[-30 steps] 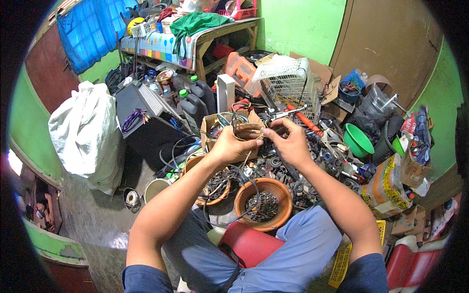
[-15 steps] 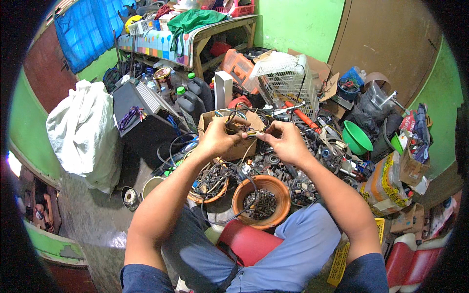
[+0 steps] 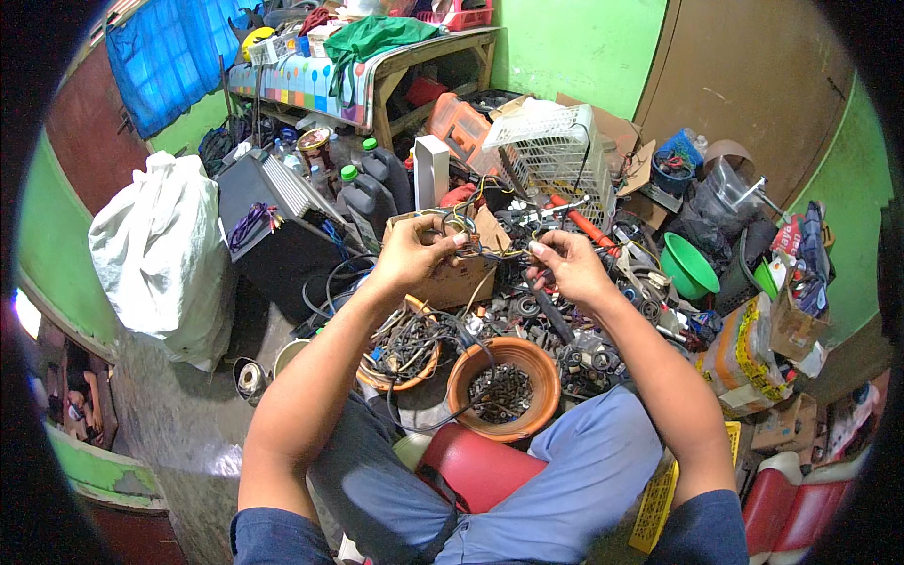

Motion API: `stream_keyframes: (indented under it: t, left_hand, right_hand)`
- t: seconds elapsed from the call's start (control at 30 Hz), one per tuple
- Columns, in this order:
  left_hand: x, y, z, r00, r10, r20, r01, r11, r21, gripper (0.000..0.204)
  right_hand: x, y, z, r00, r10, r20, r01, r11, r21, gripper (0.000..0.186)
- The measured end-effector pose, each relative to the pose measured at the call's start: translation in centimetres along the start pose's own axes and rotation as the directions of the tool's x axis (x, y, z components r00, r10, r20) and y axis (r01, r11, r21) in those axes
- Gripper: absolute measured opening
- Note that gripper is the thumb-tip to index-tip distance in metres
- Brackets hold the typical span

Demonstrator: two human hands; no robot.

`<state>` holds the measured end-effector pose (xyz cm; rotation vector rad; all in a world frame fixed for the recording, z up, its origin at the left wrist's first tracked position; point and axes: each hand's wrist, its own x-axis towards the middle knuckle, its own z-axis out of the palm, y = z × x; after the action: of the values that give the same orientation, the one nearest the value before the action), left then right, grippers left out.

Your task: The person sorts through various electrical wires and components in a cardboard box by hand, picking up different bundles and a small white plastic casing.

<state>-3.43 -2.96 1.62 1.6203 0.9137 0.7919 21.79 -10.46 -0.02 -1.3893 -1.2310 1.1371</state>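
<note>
Several thin electrical wires [image 3: 492, 251], some yellow and some dark, stretch between my two hands above a small open cardboard box [image 3: 457, 285]. My left hand [image 3: 414, 254] is closed around part of the wires, thumb against the fingers. Opposite it, my right hand [image 3: 572, 270] pinches the wires' other end between thumb and fingertips. A dark elongated thing [image 3: 552, 315] shows just below the right hand; whether that hand touches it, I cannot tell. Below the hands, a clay bowl [image 3: 459, 400] holds small dark parts, beside another bowl heaped with cables [image 3: 407, 347].
Scrap parts spread around the bowls. On the left stand a white sack [image 3: 160, 264] and a dark finned case [image 3: 282, 235]. Dark jugs [image 3: 367, 196] and a white wire rack [image 3: 556, 151] are farther back. A green basin [image 3: 688, 266] sits to the right.
My hands have moved apart, the left slightly leftward and the right slightly rightward. More of the wires now shows between them.
</note>
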Motion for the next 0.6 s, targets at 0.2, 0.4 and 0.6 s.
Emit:
stream_keyframes:
  t: [0.2,0.4,0.6]
  left_hand:
    - [0.3,-0.7,0.0,0.997,0.026,-0.071,-0.024,0.999,0.031,0.017]
    - [0.2,-0.4,-0.2,0.997,0.071,-0.042,-0.068,0.994,0.082,0.022]
    - [0.1,-1.1,-0.1,0.998,0.057,0.001,-0.057,0.998,0.012,0.024]
  right_hand:
    - [0.1,-0.1,0.6,0.965,-0.123,-0.23,0.128,0.992,0.005,0.02]
    - [0.1,0.0,0.6,0.918,-0.236,-0.318,0.233,0.971,-0.05,0.02]
    - [0.0,0.1,0.4,0.934,-0.197,-0.299,0.209,0.978,0.008,0.021]
